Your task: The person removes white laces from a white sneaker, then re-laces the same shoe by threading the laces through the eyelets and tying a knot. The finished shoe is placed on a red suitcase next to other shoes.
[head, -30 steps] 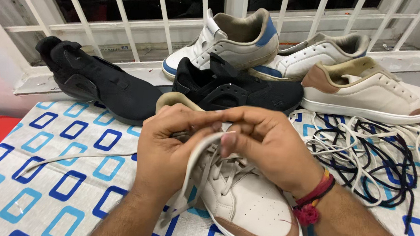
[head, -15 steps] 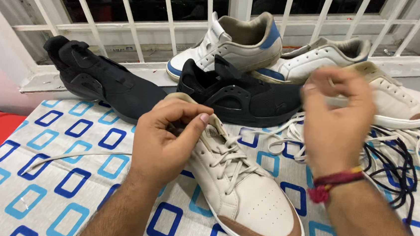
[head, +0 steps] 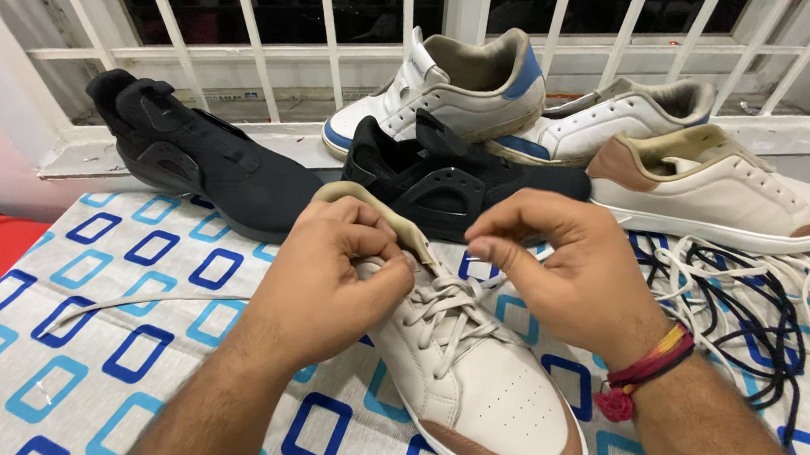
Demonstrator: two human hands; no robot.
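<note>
The cream sneaker (head: 470,377) lies on the patterned cloth (head: 161,266), toe toward 5 o'clock. At 12 o'clock sits a black shoe (head: 457,179); at 3 o'clock, loose laces (head: 746,302). The left hand (head: 328,284) pinches its collar; the right hand (head: 565,269) pinches a lace end.
</note>
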